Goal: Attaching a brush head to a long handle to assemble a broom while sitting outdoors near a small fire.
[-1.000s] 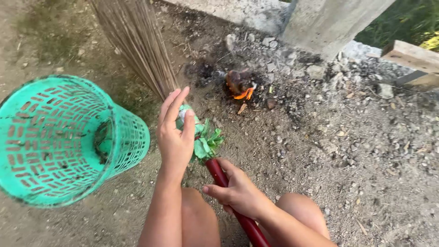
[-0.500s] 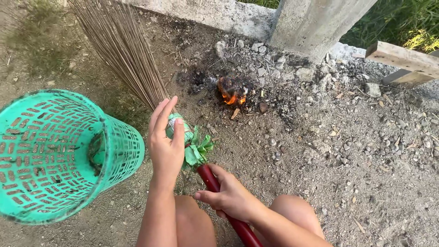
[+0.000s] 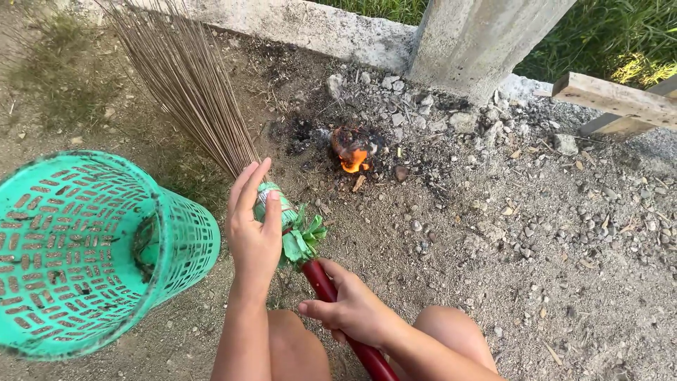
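Observation:
A stick broom with long thin brown bristles, a green binding with a frilly green collar and a red handle lies slanted across the dirt. My left hand rests on the green binding, palm against it and fingers stretched up along the bristle base. My right hand grips the red handle lower down, just above my bare knees. A green plastic lattice basket lies tipped on its side at the left, its mouth facing me, close beside my left forearm.
A small fire burns on ash and stones ahead of the broom. Behind it stand a concrete post and a low concrete kerb. Wooden planks lie at the right edge. Gravel covers the ground at right.
The view has shifted slightly, so basket, broom and fire sit lower in frame. My left hand has slid a little up the binding; my right hand keeps its grip on the handle.

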